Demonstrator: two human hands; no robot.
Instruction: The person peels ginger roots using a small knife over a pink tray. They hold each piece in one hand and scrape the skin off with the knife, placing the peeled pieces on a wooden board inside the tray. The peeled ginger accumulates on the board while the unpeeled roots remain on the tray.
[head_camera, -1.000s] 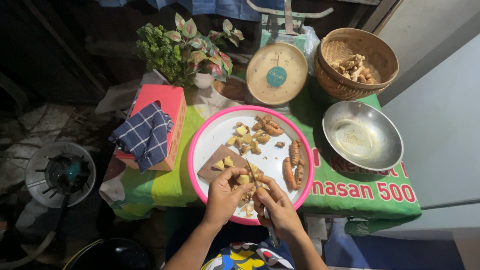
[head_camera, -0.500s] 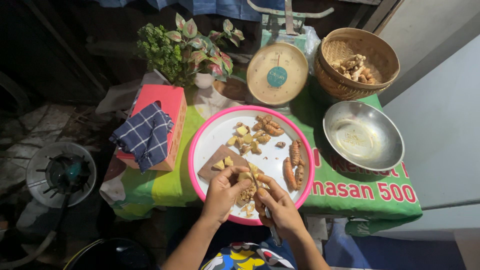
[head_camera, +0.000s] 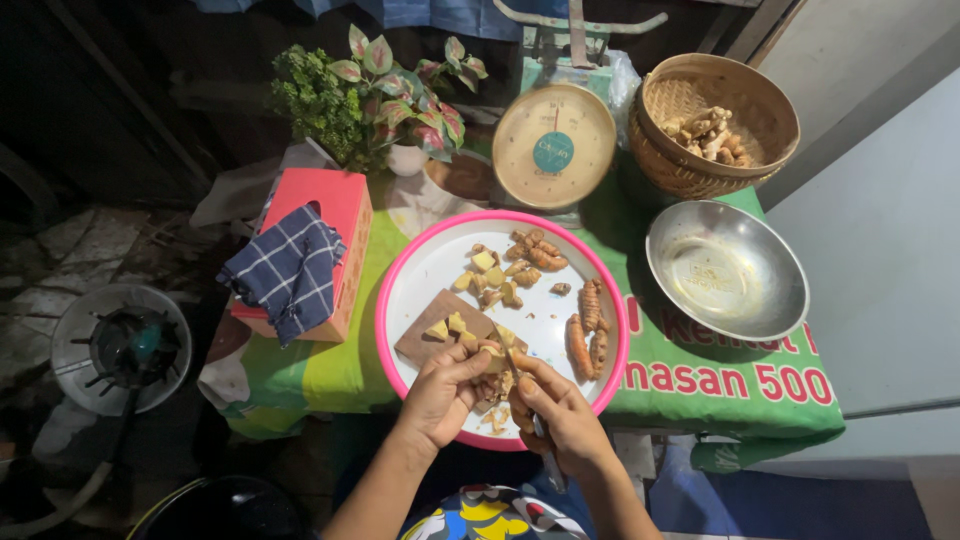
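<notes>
While bent over the near edge of the pink-rimmed tray (head_camera: 392, 300), left hand (head_camera: 440, 392) pinching a root piece (head_camera: 488, 349), right hand (head_camera: 562, 415) gripping a knife (head_camera: 543, 448).

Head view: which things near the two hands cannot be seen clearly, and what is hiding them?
- Root piece in the left hand: mostly covered by its fingers; its shape is unclear.
- Knife in the right hand: the palm hides the middle; the blade near the thumb is too small to judge.
- Scraps on the pink-rimmed tray beneath the hands: hidden by both hands.
- Patterned cloth: cut off by the bottom edge.
</notes>
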